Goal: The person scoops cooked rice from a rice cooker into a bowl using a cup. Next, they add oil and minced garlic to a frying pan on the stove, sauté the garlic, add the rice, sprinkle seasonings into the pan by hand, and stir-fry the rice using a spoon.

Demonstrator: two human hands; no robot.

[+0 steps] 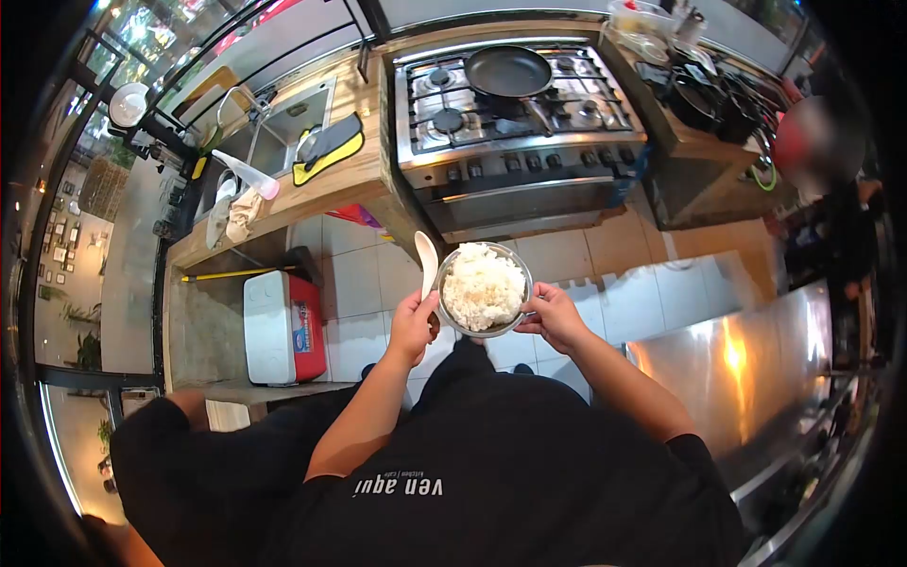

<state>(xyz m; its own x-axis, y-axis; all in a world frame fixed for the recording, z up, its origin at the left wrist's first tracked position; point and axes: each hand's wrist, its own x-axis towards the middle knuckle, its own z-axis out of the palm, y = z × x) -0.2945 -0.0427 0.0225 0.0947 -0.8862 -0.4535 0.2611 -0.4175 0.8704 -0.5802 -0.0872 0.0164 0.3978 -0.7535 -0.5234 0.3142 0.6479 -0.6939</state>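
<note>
My left hand (pixel 413 326) is closed around the handle of a white spoon (pixel 426 257), its bowl end pointing up and away from me. That hand is close beside a round bowl (pixel 487 335) heaped with cooked white rice (pixel 483 286); whether it also touches the rim, I cannot tell. On the other side, my right hand (pixel 556 317) pinches the bowl's right edge between thumb and fingers. The bowl is held in front of my body, above the tiled floor. Beyond it, a black frying pan (pixel 508 72) sits on a gas stove (pixel 524 156).
Left of the stove, a wooden counter (pixel 359 94) holds a sink (pixel 288 128) and a yellow-and-grey cloth (pixel 328 149). A red-and-white cooler (pixel 274 326) stands below. Steel surface (pixel 746 364) lies right. Black pots (pixel 694 102) sit far right. Someone in black (pixel 217 463) is at my left.
</note>
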